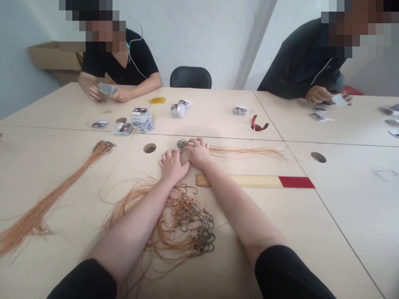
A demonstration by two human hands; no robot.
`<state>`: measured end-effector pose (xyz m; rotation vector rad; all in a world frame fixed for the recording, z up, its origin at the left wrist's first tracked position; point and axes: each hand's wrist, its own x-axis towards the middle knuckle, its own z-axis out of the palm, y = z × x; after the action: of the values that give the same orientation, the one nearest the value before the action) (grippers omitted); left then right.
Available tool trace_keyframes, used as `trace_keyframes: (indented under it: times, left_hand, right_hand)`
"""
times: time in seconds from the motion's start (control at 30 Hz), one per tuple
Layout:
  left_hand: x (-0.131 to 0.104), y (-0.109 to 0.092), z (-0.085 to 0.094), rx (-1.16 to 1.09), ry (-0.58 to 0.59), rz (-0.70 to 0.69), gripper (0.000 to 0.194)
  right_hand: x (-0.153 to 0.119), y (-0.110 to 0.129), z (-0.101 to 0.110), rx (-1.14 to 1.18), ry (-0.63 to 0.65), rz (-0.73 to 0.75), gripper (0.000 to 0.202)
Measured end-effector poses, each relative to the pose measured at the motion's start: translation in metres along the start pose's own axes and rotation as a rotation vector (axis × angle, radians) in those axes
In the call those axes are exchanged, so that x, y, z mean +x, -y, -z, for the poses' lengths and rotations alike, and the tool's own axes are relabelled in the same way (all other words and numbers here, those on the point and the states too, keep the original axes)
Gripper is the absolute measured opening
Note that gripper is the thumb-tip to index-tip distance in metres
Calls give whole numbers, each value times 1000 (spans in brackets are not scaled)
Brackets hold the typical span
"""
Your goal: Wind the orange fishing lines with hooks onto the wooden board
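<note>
My right hand [199, 153] rests over the hook end of a small bundle of hooks [181, 144], its fingers bent and apart; orange lines [246, 152] run from under it to the right. Just left of it, my left hand [173, 166] lies on the table with bent, spread fingers, its thumb by my right hand. Whether either holds a hook is hidden. Beneath my left forearm lies a tangled pile of hooks [199, 228] with orange lines. A long bundle of orange lines [62, 187] stretches out at the left.
A flat strip with a red end [296, 182] lies beside my right forearm. Small boxes [140, 116] are stacked beyond my hands, near red-handled pliers [258, 124] in a table hole. Two people sit across the table [224, 120], each handling small items.
</note>
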<state>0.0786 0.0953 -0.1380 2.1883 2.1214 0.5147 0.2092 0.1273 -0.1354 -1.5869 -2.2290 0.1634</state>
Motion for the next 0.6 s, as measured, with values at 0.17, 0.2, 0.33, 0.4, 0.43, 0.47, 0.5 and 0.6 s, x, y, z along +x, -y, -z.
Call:
trace_keyframes:
  times: [0.17, 0.2, 0.33, 0.4, 0.43, 0.47, 0.5, 0.6]
  left_hand:
    - [0, -1, 1, 5, 8, -1, 43]
    - [0, -1, 1, 7, 12, -3, 43]
    - [-1, -2, 2, 13, 23, 7, 46]
    - [-1, -4, 3, 12, 23, 28, 50]
    - [-1, -4, 3, 13, 22, 42, 52]
    - [-1, -5, 3, 16, 21, 54, 55]
    - [-1, -5, 3, 21, 21, 61, 58]
    - [0, -5, 3, 38, 31, 59, 62]
  right_hand:
    - [0, -1, 1, 3, -42, -2, 37]
    - [0, -1, 1, 1, -43, 0, 36]
    - [-1, 0, 0, -6, -28, 11, 33]
    - [0, 1, -1, -17, -15, 6, 33]
    - [0, 2, -1, -22, -12, 3, 34]
    - [0, 2, -1, -26, -11, 2, 35]
    - [1, 3, -1, -29, -11, 3, 35]
    - [1, 4, -1, -32, -5, 11, 35]
